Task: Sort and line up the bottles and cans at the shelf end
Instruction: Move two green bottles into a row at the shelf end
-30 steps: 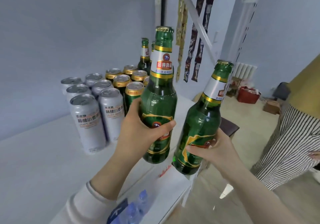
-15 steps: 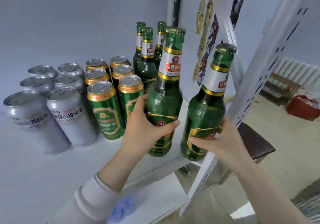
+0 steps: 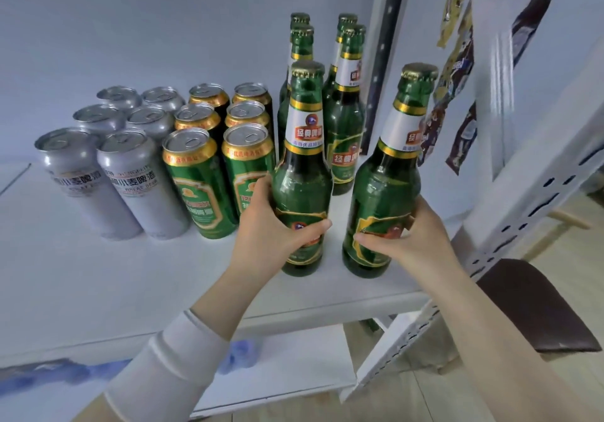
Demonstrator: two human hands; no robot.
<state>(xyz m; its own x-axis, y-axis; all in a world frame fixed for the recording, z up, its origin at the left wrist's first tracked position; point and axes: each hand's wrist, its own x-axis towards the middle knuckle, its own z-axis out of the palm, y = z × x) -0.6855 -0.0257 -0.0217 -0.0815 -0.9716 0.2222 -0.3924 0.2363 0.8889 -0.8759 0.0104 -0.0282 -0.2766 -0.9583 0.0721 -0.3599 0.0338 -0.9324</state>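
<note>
1. One bottle is clasped round its body by the left hand.
2. A second bottle is clasped likewise by the right hand.
3. Both are upright by the front right corner of the shelf.

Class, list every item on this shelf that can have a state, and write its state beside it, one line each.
Left hand, gripping the left front bottle.
Right hand, gripping the right front bottle.
Left front bottle, capped, upright.
Right front bottle, capped, roughly upright.
Four rear bottles, capped, standing.
Green cans, sealed, upright.
Silver cans, sealed, upright.
</note>
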